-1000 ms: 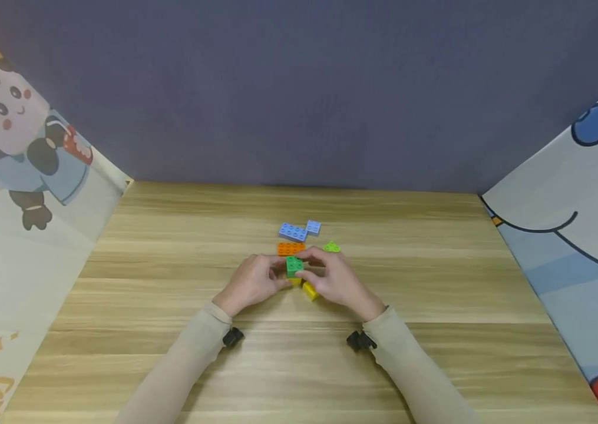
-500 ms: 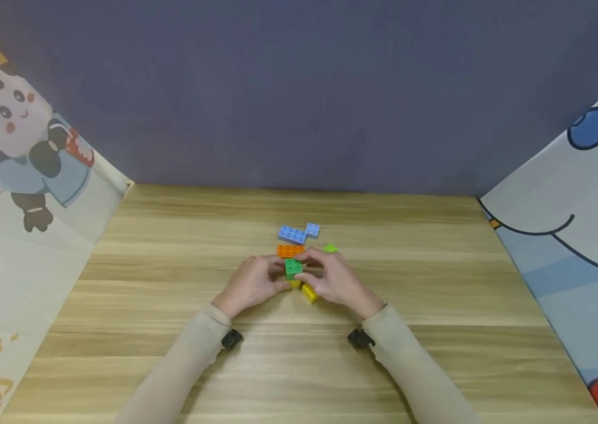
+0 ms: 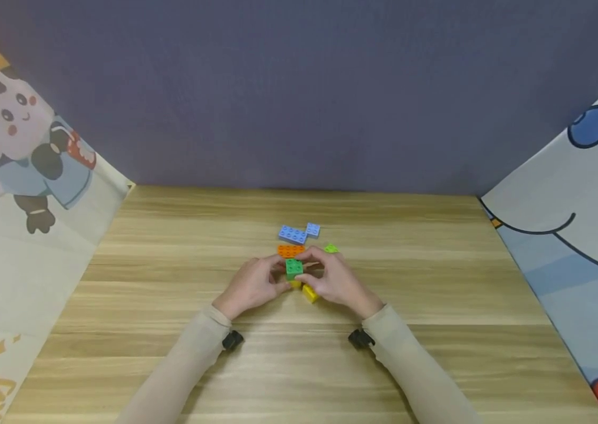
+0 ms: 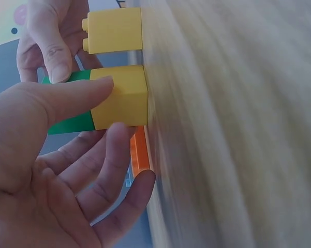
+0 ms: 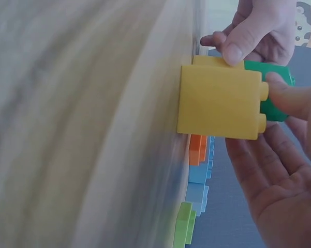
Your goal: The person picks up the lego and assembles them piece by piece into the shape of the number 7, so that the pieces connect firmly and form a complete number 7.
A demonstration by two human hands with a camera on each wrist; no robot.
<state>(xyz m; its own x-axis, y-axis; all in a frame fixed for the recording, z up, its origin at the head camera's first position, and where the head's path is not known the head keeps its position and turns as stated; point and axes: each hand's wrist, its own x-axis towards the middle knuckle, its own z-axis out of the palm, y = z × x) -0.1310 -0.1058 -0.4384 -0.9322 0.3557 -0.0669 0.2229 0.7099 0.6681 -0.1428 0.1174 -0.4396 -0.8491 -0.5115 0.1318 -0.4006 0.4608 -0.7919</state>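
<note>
In the head view, my left hand and right hand meet over a small stack at the middle of the table. Its lower part is a yellow building brick, standing on the tabletop and gripped by my left thumb and fingers. On top sits a green brick, which my right thumb and fingers pinch. No gap shows between green and yellow in the left wrist view. A second yellow brick stands apart, close by on the right, its studs up; the right wrist view shows it in front of the stack.
Just beyond the hands lies an orange brick. Farther back are a long blue brick and a small light-blue brick at its corner. A lime-green brick is partly hidden behind the right hand. A dark partition bounds the wooden table.
Both hands keep their hold on the stack, and the bricks stay in place. Only a slight shift of the whole head view shows.
</note>
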